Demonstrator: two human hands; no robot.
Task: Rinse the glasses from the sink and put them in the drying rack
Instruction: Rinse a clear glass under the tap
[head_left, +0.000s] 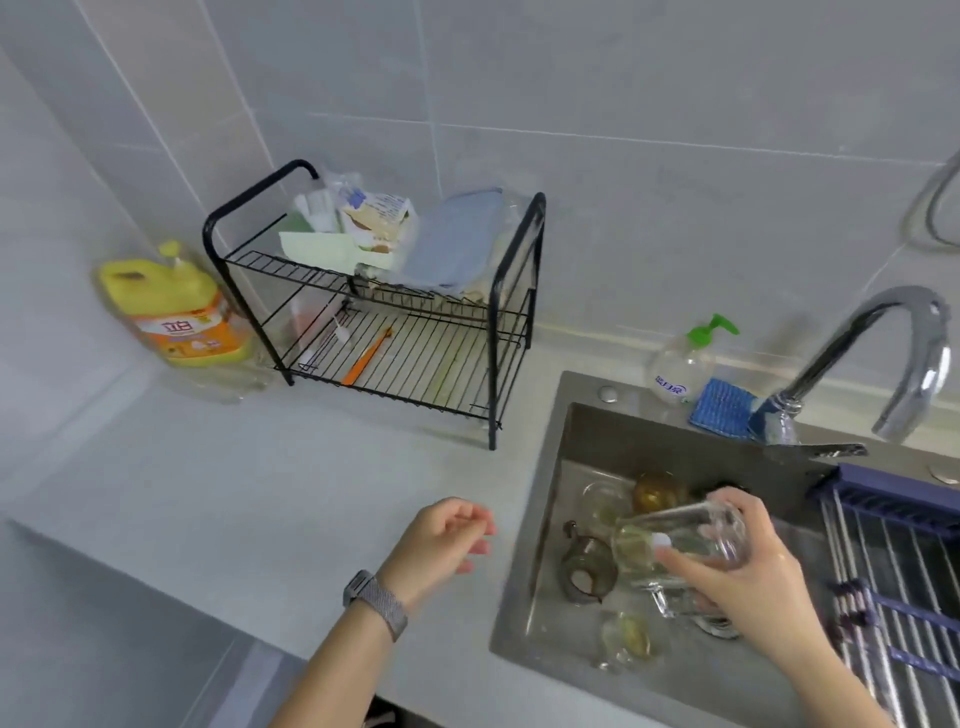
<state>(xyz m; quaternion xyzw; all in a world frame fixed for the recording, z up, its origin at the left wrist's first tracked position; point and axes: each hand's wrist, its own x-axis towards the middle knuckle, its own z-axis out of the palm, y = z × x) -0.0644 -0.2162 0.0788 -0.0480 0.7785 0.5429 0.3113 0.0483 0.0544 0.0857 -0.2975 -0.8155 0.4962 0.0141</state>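
Note:
My right hand (748, 566) grips a clear glass (675, 535), held on its side over the steel sink (524, 613) with its mouth pointing left. Several more glasses lie in the basin: an amber one (657, 491), a dark smoky one (587, 569), and a clear one (626, 636) near the front. My left hand (447, 538), a watch on its wrist, hovers over the counter left of the sink with loosely curled fingers, holding nothing. The black two-tier drying rack (405, 348) stands at the back of the counter, its lower shelf holding only an orange utensil (366, 356).
The rack's upper shelf carries packets and a blue cloth (452, 241). A yellow detergent bottle (174, 306) stands left of the rack. A chrome tap (883, 353), a soap dispenser (680, 364) and a blue sponge (724, 405) sit behind the sink. A roll-up rack (893, 571) covers the sink's right side.

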